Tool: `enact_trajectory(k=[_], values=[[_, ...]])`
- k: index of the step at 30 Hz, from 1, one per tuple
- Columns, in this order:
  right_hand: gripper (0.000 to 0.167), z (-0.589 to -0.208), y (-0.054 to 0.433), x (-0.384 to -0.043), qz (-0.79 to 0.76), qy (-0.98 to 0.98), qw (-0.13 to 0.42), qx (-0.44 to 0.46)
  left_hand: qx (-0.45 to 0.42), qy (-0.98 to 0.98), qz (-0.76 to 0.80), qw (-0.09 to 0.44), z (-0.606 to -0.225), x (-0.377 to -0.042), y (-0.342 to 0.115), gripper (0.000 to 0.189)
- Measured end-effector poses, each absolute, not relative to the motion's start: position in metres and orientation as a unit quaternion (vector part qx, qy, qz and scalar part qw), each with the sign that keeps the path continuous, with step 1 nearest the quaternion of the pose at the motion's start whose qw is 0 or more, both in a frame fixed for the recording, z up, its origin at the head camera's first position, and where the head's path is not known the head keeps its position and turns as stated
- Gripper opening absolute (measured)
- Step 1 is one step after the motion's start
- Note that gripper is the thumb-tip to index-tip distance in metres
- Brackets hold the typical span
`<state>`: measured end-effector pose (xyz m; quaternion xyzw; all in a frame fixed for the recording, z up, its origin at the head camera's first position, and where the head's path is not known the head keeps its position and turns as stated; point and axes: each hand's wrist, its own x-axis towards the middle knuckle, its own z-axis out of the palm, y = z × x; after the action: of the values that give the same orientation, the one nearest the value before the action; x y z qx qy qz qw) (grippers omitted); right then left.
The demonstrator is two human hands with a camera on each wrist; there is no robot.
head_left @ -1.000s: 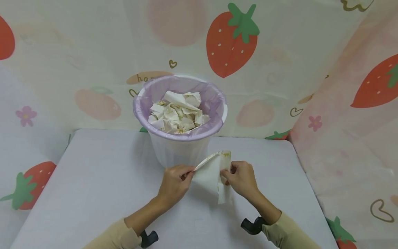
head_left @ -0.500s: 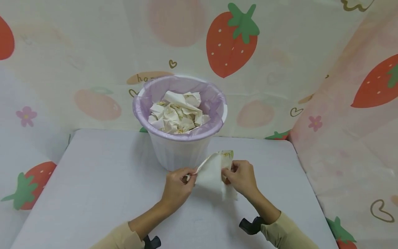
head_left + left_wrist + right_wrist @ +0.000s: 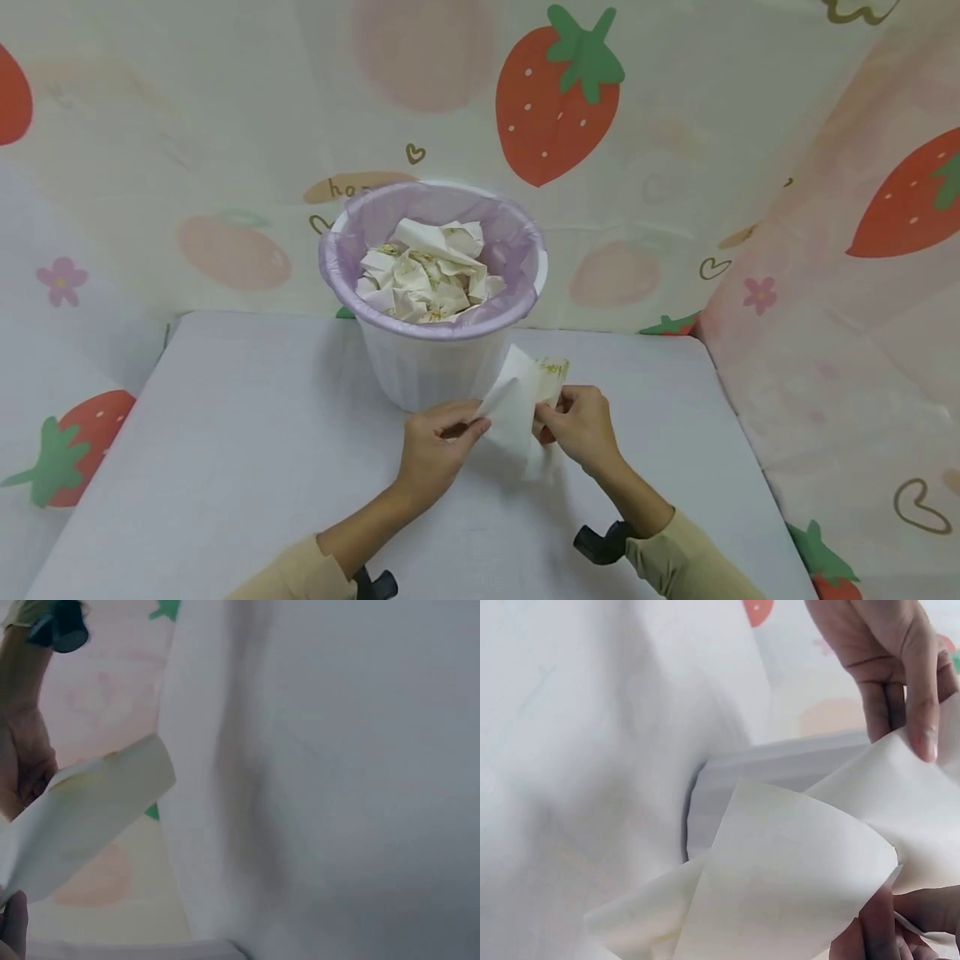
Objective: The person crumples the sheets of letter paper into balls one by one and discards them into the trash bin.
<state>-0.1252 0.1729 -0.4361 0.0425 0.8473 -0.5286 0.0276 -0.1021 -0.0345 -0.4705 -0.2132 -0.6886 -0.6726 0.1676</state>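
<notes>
In the head view a piece of white paper (image 3: 512,417) with yellowish print near its top right edge is stretched between the two hands, above the table in front of the bin. My left hand (image 3: 437,454) pinches its left side between thumb and fingers. The right side is pinched by my right hand (image 3: 583,427). Seen from the right wrist, the paper (image 3: 780,870) folds over in a broad flap, and the left thumb (image 3: 922,727) presses on its far part. The left wrist view catches the paper (image 3: 90,806) curving between both hands.
A white bin (image 3: 431,367) with a purple liner (image 3: 517,242) stands just behind the hands. Several crumpled paper scraps (image 3: 427,279) fill it. The white-covered table (image 3: 247,433) meets strawberry-print sheets (image 3: 637,167) at the back and sides.
My left hand has moved slightly right, closer to the right hand, and its grip on the paper has shifted. The paper's left part now stands up in a pointed fold. The right hand has barely moved.
</notes>
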Motion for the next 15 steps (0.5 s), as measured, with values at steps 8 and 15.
enact_trajectory(k=[8, 15], values=[[0.006, -0.440, 0.170, -0.122, -0.577, 0.813, 0.055, 0.060, -0.369, -0.745, -0.447, 0.330, -0.469, -0.104, -0.026, 0.032], [0.014, -0.441, 0.171, -0.122, -0.628, 0.769, 0.087, 0.085, -0.438, -0.782, -0.326, 0.301, -0.465, -0.101, -0.022, 0.034]])
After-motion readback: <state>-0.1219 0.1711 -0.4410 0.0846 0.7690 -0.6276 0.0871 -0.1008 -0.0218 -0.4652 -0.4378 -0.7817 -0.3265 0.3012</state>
